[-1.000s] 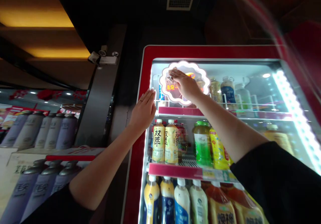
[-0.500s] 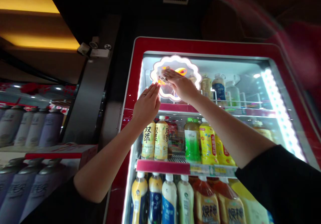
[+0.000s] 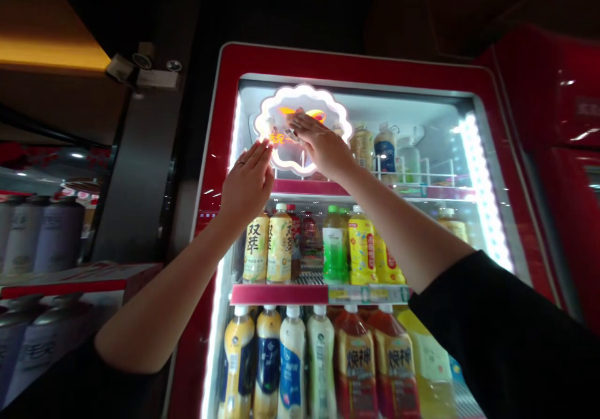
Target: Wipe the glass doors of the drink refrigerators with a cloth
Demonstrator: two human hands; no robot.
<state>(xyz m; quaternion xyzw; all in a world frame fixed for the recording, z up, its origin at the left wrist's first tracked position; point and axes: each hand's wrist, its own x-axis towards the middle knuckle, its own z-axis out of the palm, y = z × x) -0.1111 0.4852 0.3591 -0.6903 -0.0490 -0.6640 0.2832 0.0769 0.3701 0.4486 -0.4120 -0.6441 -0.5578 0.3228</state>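
Below the scalloped neon sign [image 3: 309, 103], black sleeves [image 3: 492, 319] are seen. At the sign's lower-left edge, the left hand [image 3: 248, 181] is held flat, its fingers straight and released. Over the sign's face, the right hand [image 3: 323, 144] is held with fingers extended; whether anything is grasped cannot be told. The sign is displayed on a red-framed drinks refrigerator [image 3: 351, 69]; bottles [image 3: 293, 369] are shelved below it.

The head-worn camera looks from near, in front of the red-framed fridge [image 3: 356, 70], facing it and tipped upward; its view centres on the fridge's upper left part, takes in its whole top edge and cuts off its base.
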